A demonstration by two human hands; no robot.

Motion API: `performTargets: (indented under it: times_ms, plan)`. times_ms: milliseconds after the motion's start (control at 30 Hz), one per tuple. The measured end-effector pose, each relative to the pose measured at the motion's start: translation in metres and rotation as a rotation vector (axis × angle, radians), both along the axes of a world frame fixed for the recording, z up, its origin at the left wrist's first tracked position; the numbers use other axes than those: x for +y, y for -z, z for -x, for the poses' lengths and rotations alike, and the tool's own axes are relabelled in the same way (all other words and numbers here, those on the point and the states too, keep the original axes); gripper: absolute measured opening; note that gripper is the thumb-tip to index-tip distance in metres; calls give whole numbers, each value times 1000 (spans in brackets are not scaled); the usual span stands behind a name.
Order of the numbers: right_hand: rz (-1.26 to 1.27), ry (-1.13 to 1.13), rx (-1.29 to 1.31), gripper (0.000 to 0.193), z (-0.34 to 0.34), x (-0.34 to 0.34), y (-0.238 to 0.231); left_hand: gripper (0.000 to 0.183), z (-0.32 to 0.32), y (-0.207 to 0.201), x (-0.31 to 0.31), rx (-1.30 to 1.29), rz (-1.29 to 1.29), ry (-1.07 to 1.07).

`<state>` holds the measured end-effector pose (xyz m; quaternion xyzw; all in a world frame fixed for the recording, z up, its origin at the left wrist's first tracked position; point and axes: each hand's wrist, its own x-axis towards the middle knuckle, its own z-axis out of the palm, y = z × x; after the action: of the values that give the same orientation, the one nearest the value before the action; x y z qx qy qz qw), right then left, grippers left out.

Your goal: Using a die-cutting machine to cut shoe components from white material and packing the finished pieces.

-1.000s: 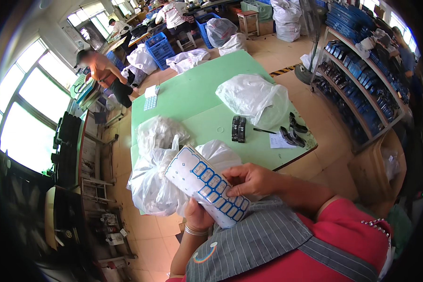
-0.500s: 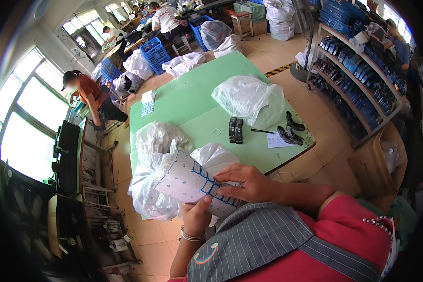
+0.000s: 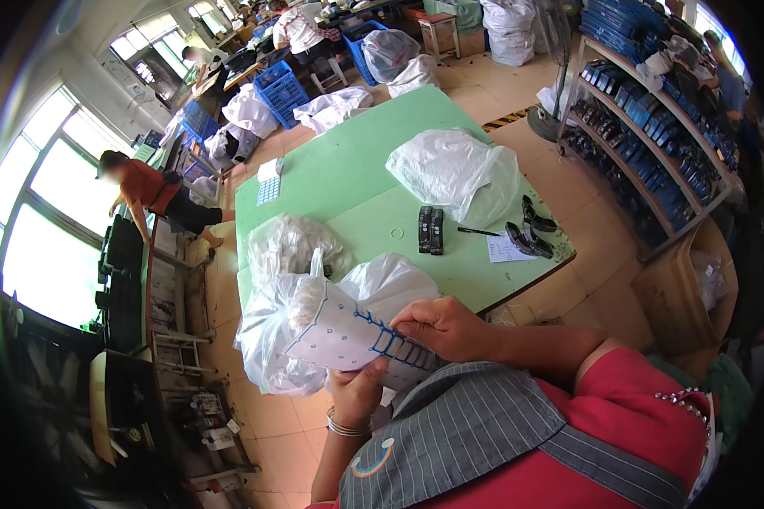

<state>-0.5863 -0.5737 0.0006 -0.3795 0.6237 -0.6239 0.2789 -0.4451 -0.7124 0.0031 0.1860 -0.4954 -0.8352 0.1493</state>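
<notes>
A curved white panel with small blue diamond marks and a ladder-like band of blue lacing is held above the near edge of the green table. My left hand grips its lower side, thumb on the front face and fingers behind. At the upper edge of the lacing, my right hand is closed with bent fingers. Whatever lies between its fingertips is too small to make out. White plastic bags lie just beyond the panel and partly behind it.
On the green table are a clear plastic bag, black curved parts, a pen, paper and a ring. A loaded rack stands right. A person leans over a bench at left.
My right hand has shifted from lying across the lacing to its upper edge, fingers now bent together. My left hand keeps its grip. The person at left has leaned forward over the bench.
</notes>
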Motion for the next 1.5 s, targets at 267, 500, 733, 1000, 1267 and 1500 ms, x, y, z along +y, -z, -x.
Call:
performTargets:
  times_ms: [267,500,733,1000,1267,1500]
  plan:
    - [-42,-169,-15,24,15,2,-4,22,6,6,2,-49,155,-59]
    - [37,-134,-152,22,22,3,8,21,14,5,1,-38,160,-32]
    - [-64,-159,-235,24,20,2,15,31,15,10,-3,-43,-57,17]
    - [-30,-105,-490,23,15,1,34,42,12,20,-2,-34,-98,27]
    - [290,-235,-850,65,11,3,43,54,10,21,-12,110,-358,11]
    - [-135,252,-933,55,17,10,81,40,16,76,4,-255,-334,93]
